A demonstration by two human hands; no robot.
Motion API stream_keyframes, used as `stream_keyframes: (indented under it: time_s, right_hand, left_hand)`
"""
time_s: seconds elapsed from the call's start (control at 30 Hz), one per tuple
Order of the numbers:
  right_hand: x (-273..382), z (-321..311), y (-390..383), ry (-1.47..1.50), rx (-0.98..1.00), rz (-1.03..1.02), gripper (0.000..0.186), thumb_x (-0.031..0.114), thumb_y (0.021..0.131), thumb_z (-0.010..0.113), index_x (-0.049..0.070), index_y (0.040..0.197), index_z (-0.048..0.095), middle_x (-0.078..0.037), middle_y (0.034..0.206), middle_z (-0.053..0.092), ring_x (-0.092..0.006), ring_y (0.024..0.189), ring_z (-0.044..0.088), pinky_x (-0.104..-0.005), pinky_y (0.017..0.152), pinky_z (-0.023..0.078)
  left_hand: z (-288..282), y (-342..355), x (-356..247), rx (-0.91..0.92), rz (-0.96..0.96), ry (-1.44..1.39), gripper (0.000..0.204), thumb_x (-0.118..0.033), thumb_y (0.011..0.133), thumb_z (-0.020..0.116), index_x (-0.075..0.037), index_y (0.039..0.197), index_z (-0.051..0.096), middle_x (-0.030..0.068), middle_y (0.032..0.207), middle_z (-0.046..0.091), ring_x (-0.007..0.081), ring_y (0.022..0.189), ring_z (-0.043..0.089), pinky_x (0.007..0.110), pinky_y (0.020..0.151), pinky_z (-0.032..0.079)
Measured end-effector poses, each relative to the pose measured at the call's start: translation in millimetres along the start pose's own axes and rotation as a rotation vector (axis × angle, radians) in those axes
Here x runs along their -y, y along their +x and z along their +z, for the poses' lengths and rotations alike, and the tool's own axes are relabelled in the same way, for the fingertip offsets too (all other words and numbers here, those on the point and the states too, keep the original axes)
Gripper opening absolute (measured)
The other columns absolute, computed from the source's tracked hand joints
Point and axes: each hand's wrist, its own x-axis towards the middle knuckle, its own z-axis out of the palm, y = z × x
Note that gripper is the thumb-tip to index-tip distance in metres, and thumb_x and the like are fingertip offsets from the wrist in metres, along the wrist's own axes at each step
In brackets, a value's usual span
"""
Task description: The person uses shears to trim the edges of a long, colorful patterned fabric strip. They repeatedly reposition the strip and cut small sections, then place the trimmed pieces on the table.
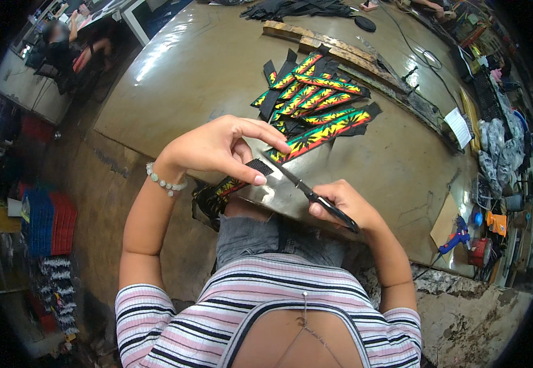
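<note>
My right hand grips a pair of black-handled scissors, whose blades point up and left toward my left hand. With my left hand I hold a patterned fabric strip that hangs off the table edge over my lap. The strip's black mesh end shows by my thumb. My left fingertips touch another strip, red, yellow and green with dark leaf shapes, lying beside the blade tips. Beyond it sits a loose pile of similar strips with black ends.
The smooth table extends ahead. A long worn bar lies behind the pile, with a cable farther back. Black straps are heaped at the far edge. On the right is a blue glue gun. Another person sits far left.
</note>
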Motion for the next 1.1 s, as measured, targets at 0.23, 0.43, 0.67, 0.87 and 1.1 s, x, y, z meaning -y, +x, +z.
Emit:
stream_keyframes:
  time_s: [0.23, 0.43, 0.67, 0.87, 1.1]
  right_hand:
    - [-33.8, 21.2, -17.5, 0.392, -0.439, -0.098, 0.058, 0.064, 0.091, 0.05, 0.006, 0.083, 0.049, -0.003, 0.067, 0.052, -0.009, 0.052, 0.049, -0.0232, 0.047, 0.044]
    - [-33.5, 53.7, 22.9, 0.671, -0.665, -0.154, 0.031, 0.009, 0.086, 0.07, 0.008, 0.099, 0.042, -0.014, 0.1, 0.062, -0.0187, 0.084, 0.066, -0.0305, 0.073, 0.056]
    - [1.8, 19.7, 40.5, 0.507, -0.977, -0.349, 0.029, 0.007, 0.082, 0.076, 0.01, 0.087, 0.048, 0.002, 0.081, 0.054, -0.0088, 0.073, 0.055, -0.0249, 0.067, 0.047]
    - [-3.5, -25.6, 12.2, 0.602, -0.922, -0.389, 0.02, 0.02, 0.098, 0.058, 0.007, 0.107, 0.047, -0.011, 0.1, 0.063, -0.0184, 0.087, 0.065, -0.0296, 0.078, 0.053]
    - [-7.5, -19.3, -42.3, -0.062, -0.257, -0.085, 0.089, 0.08, 0.079, 0.046, -0.001, 0.117, 0.052, -0.007, 0.102, 0.055, -0.0152, 0.087, 0.056, -0.031, 0.081, 0.046]
  left_hand:
    - [-15.4, 52.0, 6.7, -0.174, -0.056, 0.043, 0.043, -0.01, 0.076, 0.081, -0.001, 0.115, 0.065, 0.0049, 0.111, 0.066, -0.0012, 0.061, 0.053, 0.017, 0.057, 0.042]
    - [21.5, 82.3, 24.2, -0.31, 0.089, 0.012, 0.046, -0.008, 0.074, 0.082, -0.005, 0.115, 0.062, 0.0032, 0.115, 0.061, -0.0002, 0.063, 0.054, 0.018, 0.057, 0.045]
    - [51.6, 60.0, 23.0, -0.289, 0.318, -0.068, 0.026, -0.01, 0.085, 0.072, -0.004, 0.098, 0.05, 0.0068, 0.116, 0.058, 0.0064, 0.085, 0.06, 0.025, 0.071, 0.052]
    - [36.9, 23.7, 19.6, -0.036, 0.149, 0.062, 0.011, 0.001, 0.09, 0.063, 0.003, 0.099, 0.068, 0.0063, 0.094, 0.068, 0.0122, 0.079, 0.067, 0.026, 0.073, 0.054]
    - [1.3, 14.7, -20.7, 0.035, 0.057, -0.144, 0.04, 0.0, 0.088, 0.066, 0.001, 0.127, 0.056, 0.0074, 0.116, 0.063, 0.0129, 0.082, 0.069, 0.02, 0.069, 0.055]
